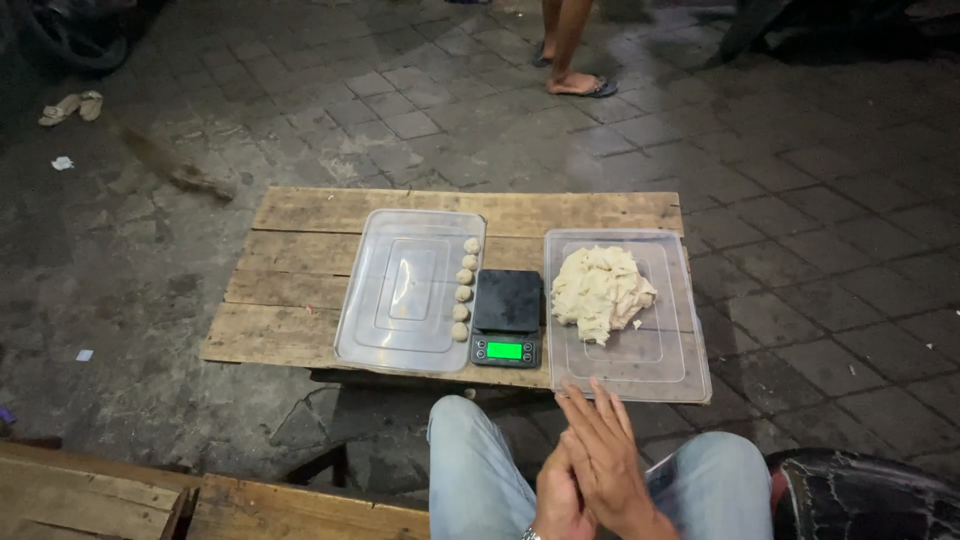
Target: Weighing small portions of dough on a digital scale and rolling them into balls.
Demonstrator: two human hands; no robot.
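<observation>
My right hand (603,452) lies flat over my left hand (556,495), palms pressed together above my knees in light jeans; whether anything lies between them is hidden. Ahead stands a low wooden table (300,300). On it, a clear plastic lid (660,365) at the right carries a pale lump of dough (598,290). A black digital scale (507,316) with a lit green display sits in the middle. A second clear lid (400,290) at the left holds a column of several small dough balls (464,288) along its right edge.
Paved stone ground surrounds the table. A person's bare legs in sandals (570,55) stand at the far side. Wooden planks (200,505) lie at the lower left, a black cushioned seat (870,495) at the lower right, and a pair of sandals (70,106) at the far left.
</observation>
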